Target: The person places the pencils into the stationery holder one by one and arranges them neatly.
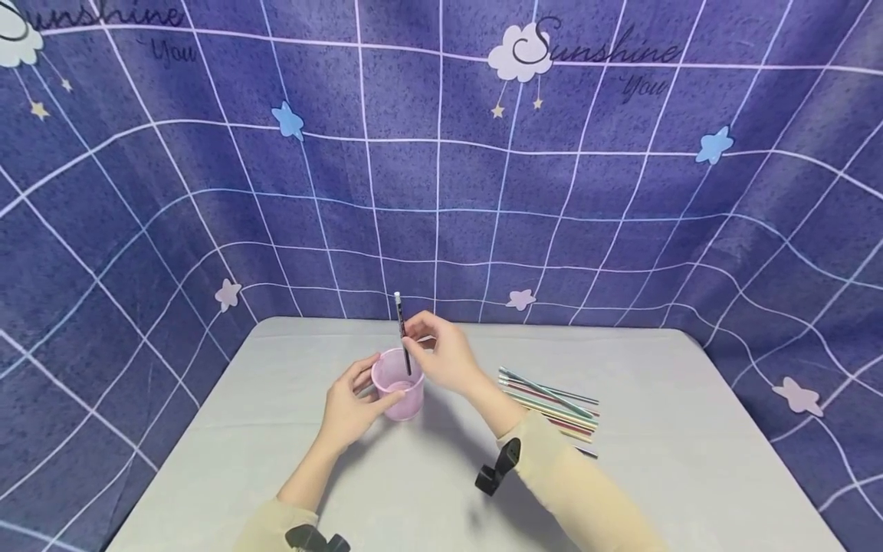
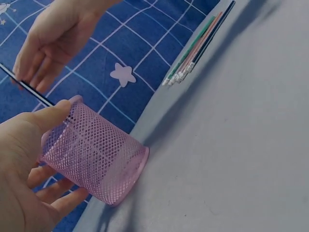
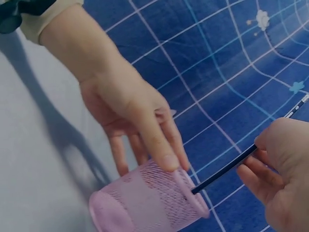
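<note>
Pinching a slim, straight, dark pencil [image 3: 224,169] between thumb and fingers, the right hand [image 1: 444,356] has its grip just above a round pink mesh cup [image 2: 104,157]. The pencil leans slightly, its white end above that grip and its lower end within the cup's mouth. Fine diamond-shaped holes cover the cup's wall, which runs up to a rounded, smooth rim. Left of the pinching grip, the left hand [image 1: 350,406] clasps the cup, thumb near the rim, fingers round the far side. To the right of both grips, thin multicoloured pencils [image 1: 552,399] lie loosely crossed, white ends towards the cup, on a pale grey tabletop [image 1: 428,498]. Beyond hangs a blue-violet gridded cloth [image 1: 407,176], softly rippled.
</note>
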`<action>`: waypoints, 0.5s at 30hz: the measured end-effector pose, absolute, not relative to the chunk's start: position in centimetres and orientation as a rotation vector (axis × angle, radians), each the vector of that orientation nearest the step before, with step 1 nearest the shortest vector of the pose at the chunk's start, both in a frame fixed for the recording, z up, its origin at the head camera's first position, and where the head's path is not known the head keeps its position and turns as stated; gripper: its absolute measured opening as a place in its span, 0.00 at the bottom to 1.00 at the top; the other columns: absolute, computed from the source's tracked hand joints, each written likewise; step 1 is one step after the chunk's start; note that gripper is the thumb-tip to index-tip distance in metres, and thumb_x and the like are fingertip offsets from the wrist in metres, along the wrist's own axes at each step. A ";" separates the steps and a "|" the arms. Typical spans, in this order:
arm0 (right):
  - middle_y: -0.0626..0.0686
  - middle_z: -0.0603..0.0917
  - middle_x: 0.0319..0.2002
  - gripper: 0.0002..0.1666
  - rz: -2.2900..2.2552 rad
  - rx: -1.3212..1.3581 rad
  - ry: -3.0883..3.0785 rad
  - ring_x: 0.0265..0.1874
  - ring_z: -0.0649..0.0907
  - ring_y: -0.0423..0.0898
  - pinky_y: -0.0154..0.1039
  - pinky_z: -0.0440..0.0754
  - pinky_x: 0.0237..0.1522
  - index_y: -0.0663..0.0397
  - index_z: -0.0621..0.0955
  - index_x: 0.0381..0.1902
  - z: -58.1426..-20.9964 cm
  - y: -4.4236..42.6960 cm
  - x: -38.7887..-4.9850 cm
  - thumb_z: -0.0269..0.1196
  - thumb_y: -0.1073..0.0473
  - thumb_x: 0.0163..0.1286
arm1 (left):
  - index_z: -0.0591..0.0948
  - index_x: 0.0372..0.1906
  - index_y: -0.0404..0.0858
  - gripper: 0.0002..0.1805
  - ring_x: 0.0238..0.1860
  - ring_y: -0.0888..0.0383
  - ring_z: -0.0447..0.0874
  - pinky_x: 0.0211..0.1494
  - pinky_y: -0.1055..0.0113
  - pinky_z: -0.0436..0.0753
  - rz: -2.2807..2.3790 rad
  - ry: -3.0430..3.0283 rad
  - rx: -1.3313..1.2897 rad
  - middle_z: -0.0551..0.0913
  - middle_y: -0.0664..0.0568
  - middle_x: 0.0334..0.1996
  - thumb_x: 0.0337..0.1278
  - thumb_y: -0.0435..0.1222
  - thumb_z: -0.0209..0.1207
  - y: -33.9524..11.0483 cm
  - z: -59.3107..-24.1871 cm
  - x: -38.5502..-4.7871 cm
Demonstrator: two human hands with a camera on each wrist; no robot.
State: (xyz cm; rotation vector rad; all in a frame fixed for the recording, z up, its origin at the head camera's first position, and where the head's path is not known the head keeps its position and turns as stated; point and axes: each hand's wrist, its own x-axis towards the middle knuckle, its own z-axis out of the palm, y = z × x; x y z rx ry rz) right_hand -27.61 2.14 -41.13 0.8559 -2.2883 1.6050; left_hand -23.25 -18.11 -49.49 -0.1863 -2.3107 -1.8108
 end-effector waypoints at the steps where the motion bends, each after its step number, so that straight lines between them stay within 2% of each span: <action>1: 0.60 0.91 0.40 0.07 1.596 0.866 -2.296 0.43 0.91 0.54 0.40 0.96 0.48 0.62 0.83 0.46 -41.3 2.1 -27.7 0.66 0.69 0.72 | 0.77 0.71 0.35 0.43 0.68 0.39 0.84 0.67 0.52 0.89 -1.817 -2.305 -0.188 0.83 0.38 0.68 0.47 0.32 0.83 -18.1 -49.6 -23.3; 5: 0.59 0.92 0.40 0.05 1.520 0.879 -2.351 0.42 0.92 0.53 0.40 0.96 0.45 0.61 0.84 0.45 -42.0 1.5 -28.1 0.67 0.69 0.72 | 0.78 0.70 0.33 0.42 0.67 0.38 0.85 0.65 0.52 0.90 -1.822 -2.280 -0.195 0.83 0.38 0.67 0.45 0.31 0.83 -18.1 -49.6 -23.4; 11: 0.56 0.93 0.39 0.05 1.344 0.868 -2.479 0.39 0.93 0.49 0.27 0.92 0.44 0.60 0.87 0.43 -42.6 0.4 -28.6 0.68 0.67 0.71 | 0.77 0.70 0.30 0.43 0.67 0.37 0.84 0.64 0.54 0.91 -1.878 -2.230 -0.193 0.83 0.35 0.66 0.46 0.27 0.82 -18.1 -50.1 -23.4; 15: 0.55 0.93 0.39 0.04 1.220 0.874 -2.558 0.37 0.93 0.47 0.26 0.91 0.43 0.59 0.88 0.43 -42.7 -0.4 -28.7 0.70 0.66 0.71 | 0.76 0.70 0.29 0.42 0.67 0.36 0.84 0.63 0.55 0.91 -1.881 -2.214 -0.206 0.83 0.35 0.67 0.46 0.26 0.81 -18.1 -50.3 -23.4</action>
